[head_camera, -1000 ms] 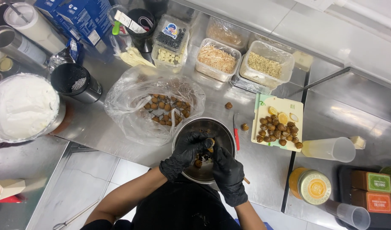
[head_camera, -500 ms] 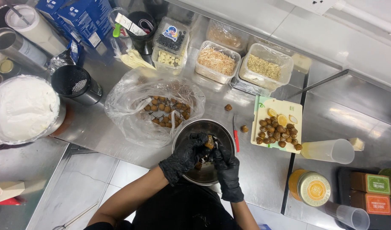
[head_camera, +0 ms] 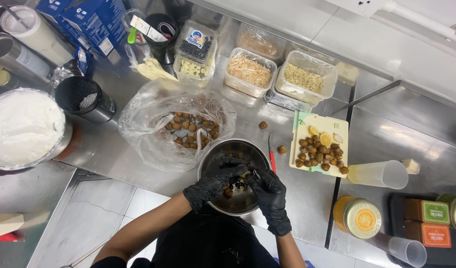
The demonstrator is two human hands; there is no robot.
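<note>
Both of my hands wear black gloves and meet over a steel bowl (head_camera: 215, 154) at the counter's front edge. My left hand (head_camera: 211, 183) and my right hand (head_camera: 268, 191) pinch a small brown round fruit (head_camera: 245, 174) together between the fingertips. More of the brown fruits (head_camera: 228, 191) lie in the bowl's bottom. Left of the bowl, an open clear plastic bag (head_camera: 153, 144) holds a heap of the same fruits (head_camera: 191, 129). To the right, a pale cutting board (head_camera: 305, 125) carries a pile of them (head_camera: 317, 154) plus a few cut pieces.
A red-handled knife (head_camera: 271, 159) lies between bowl and board, with two loose fruits (head_camera: 262, 125) nearby. Clear tubs of toppings (head_camera: 250, 72) line the back. A covered bowl of white cream (head_camera: 22, 126) sits left, a plastic cup (head_camera: 379, 174) and jars (head_camera: 359, 217) right.
My hands stay over the bowl, working a fruit between the fingertips; they have shifted only slightly. Nothing else on the counter has moved.
</note>
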